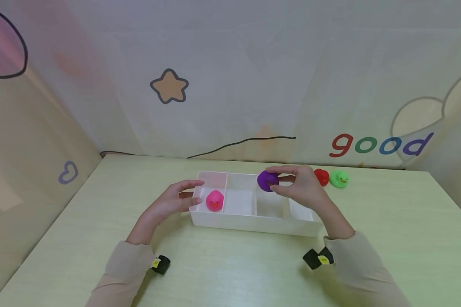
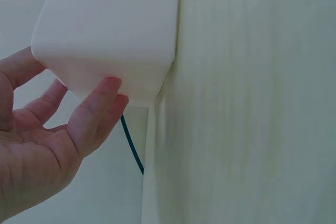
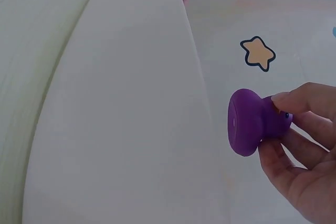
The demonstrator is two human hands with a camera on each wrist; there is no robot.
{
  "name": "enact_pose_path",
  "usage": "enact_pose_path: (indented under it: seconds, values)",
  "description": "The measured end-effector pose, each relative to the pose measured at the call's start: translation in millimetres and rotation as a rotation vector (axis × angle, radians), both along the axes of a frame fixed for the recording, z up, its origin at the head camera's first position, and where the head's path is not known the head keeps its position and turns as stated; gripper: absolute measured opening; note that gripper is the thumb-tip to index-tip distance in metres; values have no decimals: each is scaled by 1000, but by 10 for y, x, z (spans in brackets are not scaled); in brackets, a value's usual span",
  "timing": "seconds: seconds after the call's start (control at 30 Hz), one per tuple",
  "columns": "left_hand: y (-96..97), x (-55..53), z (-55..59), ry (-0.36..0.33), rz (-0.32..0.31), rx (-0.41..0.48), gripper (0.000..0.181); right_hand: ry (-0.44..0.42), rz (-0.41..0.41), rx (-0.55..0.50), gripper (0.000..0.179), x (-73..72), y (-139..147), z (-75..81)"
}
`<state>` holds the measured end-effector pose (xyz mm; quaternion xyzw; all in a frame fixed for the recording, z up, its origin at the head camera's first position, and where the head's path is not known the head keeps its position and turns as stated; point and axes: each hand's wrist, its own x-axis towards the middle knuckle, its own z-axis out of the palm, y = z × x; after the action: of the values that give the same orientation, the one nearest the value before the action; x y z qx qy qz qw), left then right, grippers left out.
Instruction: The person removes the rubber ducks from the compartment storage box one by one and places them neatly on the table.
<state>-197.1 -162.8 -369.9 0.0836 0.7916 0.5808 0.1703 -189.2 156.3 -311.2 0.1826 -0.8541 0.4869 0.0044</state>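
A white divided box lies lengthwise on the table. Its leftmost compartment holds a pink rubber duck. My left hand holds the box's left end; the left wrist view shows its fingers against the end wall. Above the compartment right of the middle, my right hand pinches a purple rubber duck between thumb and fingers. Seen from the right wrist, the purple duck is tilted on its side, its flat base facing away from the palm.
Behind the right hand, a red rubber duck and a green rubber duck sit on the table, to the right of the box. A printed cloth backdrop rises along the table's back edge.
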Motion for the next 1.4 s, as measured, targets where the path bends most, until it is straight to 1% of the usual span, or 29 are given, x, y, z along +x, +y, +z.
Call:
enact_pose_path:
  seconds: [0.23, 0.3, 0.4, 0.5, 0.73, 0.9, 1.0, 1.23, 1.4]
  values:
    - [18, 4, 2, -29, 12, -18, 52, 7, -41, -33, 36, 12, 260, 70]
    - [25, 6, 5, -36, 17, -16, 52, 7, -64, -19, 37, 16, 339, 77]
    - [33, 14, 19, -42, 26, -9, 52, 1, -119, 35, 38, 31, 459, 93]
    - [36, 22, 26, -44, 31, 0, 52, -10, -158, 55, 39, 31, 574, 101]
    - [43, 35, 35, -43, 40, 3, 52, -7, -216, 21, 41, 6, 837, 61]
    - [28, 45, 41, -48, 31, 18, 53, 31, -251, 64, 42, -7, 1004, 1]
    - [13, 54, 44, -50, 28, 18, 53, 33, -260, 90, 43, -14, 1093, -32]
    - [9, 51, 46, -45, 20, 4, 52, -36, -255, 100, 44, -54, 1290, -114]
    - [17, 48, 48, -44, 25, -8, 52, -95, -233, 117, 44, -104, 1388, -231]
